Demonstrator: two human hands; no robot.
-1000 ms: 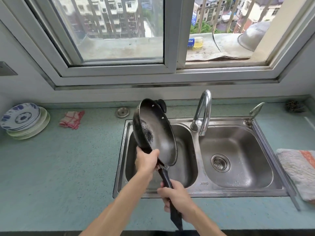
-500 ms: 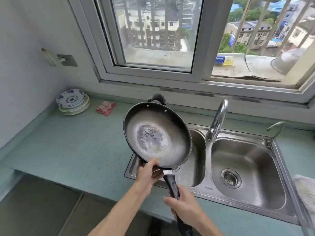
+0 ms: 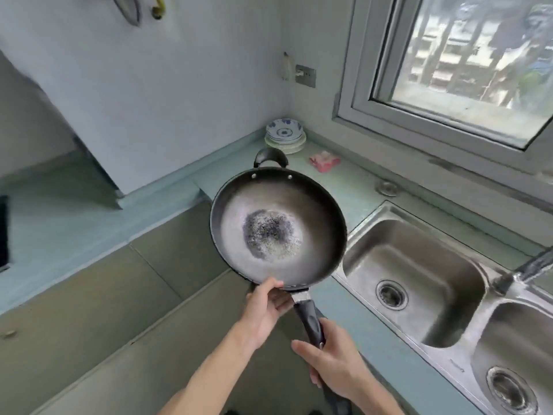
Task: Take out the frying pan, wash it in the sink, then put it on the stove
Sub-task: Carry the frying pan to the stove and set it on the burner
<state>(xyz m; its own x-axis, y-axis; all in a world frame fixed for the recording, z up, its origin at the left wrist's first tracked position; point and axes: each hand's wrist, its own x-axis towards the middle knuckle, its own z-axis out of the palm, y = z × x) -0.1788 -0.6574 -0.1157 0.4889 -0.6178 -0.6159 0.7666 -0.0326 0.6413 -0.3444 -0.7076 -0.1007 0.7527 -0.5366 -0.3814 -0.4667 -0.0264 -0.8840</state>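
A black frying pan [image 3: 278,229] with a worn, mottled centre is held nearly level in the air, left of the steel double sink [image 3: 419,345] and over the floor. My left hand [image 3: 264,307] pinches the pan's near rim beside the handle joint. My right hand [image 3: 332,360] is wrapped around the long black handle [image 3: 311,320]. A small loop handle [image 3: 270,157] sticks out at the pan's far side. At the far left edge a dark slab, possibly the stove [image 3: 3,229], lies on the counter.
The teal counter [image 3: 74,217] runs around the corner, with stacked blue-and-white plates [image 3: 285,134] and a pink cloth [image 3: 324,161] at the back. The tap [image 3: 529,271] arches over the sink at right. A window [image 3: 466,64] is above. Tiled floor [image 3: 119,339] lies below.
The view has swung left, away from the sink and window. The pan has come out from over the left basin and turned from tilted to nearly level. Both hands keep their holds.
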